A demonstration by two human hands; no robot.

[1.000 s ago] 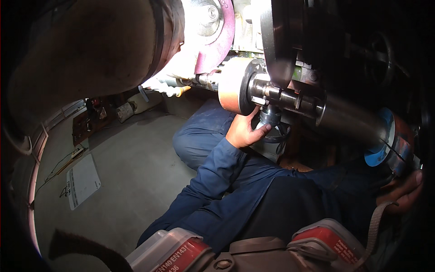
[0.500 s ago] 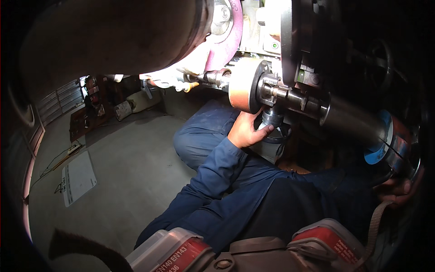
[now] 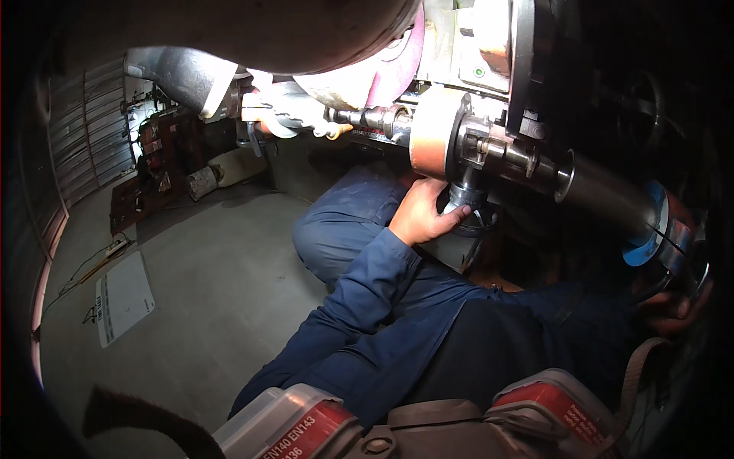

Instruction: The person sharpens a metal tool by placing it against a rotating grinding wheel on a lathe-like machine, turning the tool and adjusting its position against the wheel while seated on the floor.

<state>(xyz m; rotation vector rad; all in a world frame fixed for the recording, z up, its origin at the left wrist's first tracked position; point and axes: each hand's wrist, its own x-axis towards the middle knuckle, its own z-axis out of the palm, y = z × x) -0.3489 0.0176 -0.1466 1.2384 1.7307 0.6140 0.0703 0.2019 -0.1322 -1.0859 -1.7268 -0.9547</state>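
Observation:
In the head view, my left hand point(image 3: 424, 214) is closed at a black handwheel point(image 3: 478, 226) under the machine, its thumb along the dark hub point(image 3: 464, 197). Just above it sits an orange-brown drum-shaped part point(image 3: 433, 145), in line with a bright metal shaft point(image 3: 520, 157). A grey cylinder point(image 3: 608, 199) continues that line to a blue-edged ring point(image 3: 648, 229) at the right. Below this ring my right hand point(image 3: 677, 307) is in shadow, fingers curled beside a shiny curved rim point(image 3: 702, 279). What those fingers hold is hidden.
A pink grinding wheel point(image 3: 397, 69) stands behind the shaft, partly covered by a large rounded guard point(image 3: 229, 34). A yellow-tipped nozzle point(image 3: 336, 132) points toward the shaft. A white board point(image 3: 126, 294) and a cable lie on the floor at left. My respirator point(image 3: 428, 428) fills the bottom edge.
The view has shifted, so the shaft and drum appear further right and more of the left wall shows. Both hands keep about the same places on the machine.

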